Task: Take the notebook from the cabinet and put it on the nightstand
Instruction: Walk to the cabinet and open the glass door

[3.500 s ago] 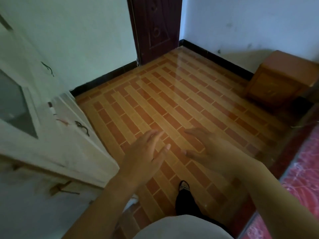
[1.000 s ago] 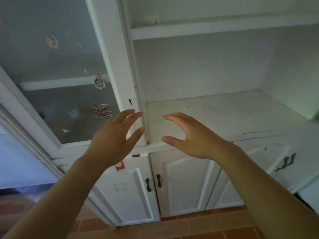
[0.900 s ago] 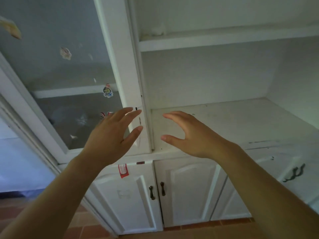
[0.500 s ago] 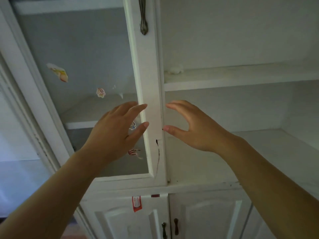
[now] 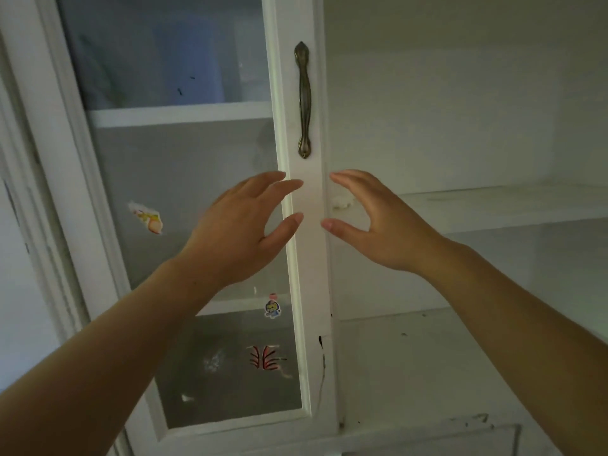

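A white cabinet (image 5: 309, 291) fills the view. Its left glass door (image 5: 184, 179) is closed and carries a dark metal handle (image 5: 303, 100) on its right frame. Behind the glass, on the upper shelf, a blue upright shape (image 5: 187, 60) shows; I cannot tell whether it is the notebook. My left hand (image 5: 240, 228) is raised in front of the glass, fingers apart, holding nothing. My right hand (image 5: 378, 225) is raised before the open right compartment, also spread and holding nothing. Both hands are below the handle, one on each side of the door frame.
The right compartment has a white shelf (image 5: 493, 205) with a small white lump (image 5: 342, 202) at its left end and a lower ledge (image 5: 427, 373). Several stickers (image 5: 148, 218) are on the glass. The nightstand is out of view.
The view has swung from the tiled floor up to the cabinet and kept rising, so the handle now shows fully. Both hands rose with it, still spread and holding nothing.
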`<state>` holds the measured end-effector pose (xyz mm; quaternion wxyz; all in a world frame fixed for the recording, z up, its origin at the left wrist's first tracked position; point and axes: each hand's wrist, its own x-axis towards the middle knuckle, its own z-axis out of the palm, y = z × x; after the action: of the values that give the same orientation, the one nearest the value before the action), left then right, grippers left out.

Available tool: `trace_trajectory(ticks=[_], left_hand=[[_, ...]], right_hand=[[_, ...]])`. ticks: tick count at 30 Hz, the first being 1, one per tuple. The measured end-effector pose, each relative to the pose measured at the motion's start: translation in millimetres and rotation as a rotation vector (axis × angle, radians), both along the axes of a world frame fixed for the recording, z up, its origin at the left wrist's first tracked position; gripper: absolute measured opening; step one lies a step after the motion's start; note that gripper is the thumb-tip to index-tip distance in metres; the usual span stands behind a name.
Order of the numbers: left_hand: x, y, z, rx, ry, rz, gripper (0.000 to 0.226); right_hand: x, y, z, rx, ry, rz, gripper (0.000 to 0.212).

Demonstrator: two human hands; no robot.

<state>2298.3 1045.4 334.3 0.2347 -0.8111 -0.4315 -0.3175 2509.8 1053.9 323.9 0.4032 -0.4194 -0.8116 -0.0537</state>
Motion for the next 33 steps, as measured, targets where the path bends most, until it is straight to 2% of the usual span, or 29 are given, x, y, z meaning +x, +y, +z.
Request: trace_trajectory(ticks=[7,14,20,26,33], left_hand=[[-7.4,15.2,29.0,0.077,-0.029,-0.096,0.056],[-3.1,25.7,44.9,0.093,-0.13,-0.126,0.06],[14.0,39.1,64.4,0.168,-0.125,-0.036,0.058],[41.7,49.9,76.2,0.219,-0.241,0.086,0.062],[69.6,58.7,80.6,0.286,-0.329,0.301,0.072]], right_hand=[[-5.6,1.3,19.4,0.042,0.051,-0.036,0.078],[-2.3,17.6,27.7,0.066,0.109,-0.023,0.078],[7.2,56.9,47.5,0.11,0.128,0.097,0.078],[22.7,100.6,65.7,0.126,0.082,0.299,0.08],[30.6,135.5,82.1,0.25,0.009,0.489,0.083]])
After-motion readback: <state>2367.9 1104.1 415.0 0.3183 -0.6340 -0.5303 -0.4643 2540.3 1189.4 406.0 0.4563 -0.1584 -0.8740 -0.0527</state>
